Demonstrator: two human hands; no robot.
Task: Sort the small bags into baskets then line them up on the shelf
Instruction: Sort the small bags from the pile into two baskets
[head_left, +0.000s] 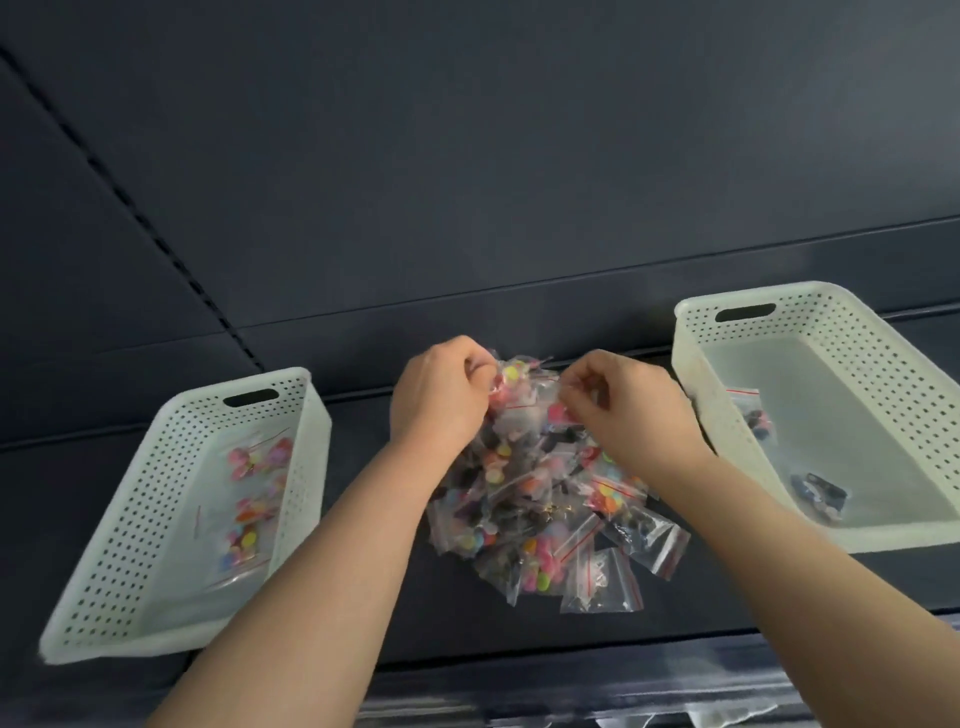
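Where the pile of small bags (540, 499) lies mid-desk between two white perforated baskets, both hands work at its far edge; left hand (441, 395), grip closed, fingers curled, pinching a bright-filled bag (508, 378); right hand (631, 413), grip closed, pinching a pink-filled bag (557, 413) by its edge; left basket (104, 571) holds colourful bags (257, 499); right basket (836, 332) holds dark-filled bags (820, 496); all stand on the dark desk (363, 457).

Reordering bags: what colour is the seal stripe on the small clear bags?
Red; head view, on the small clear plastic bags.
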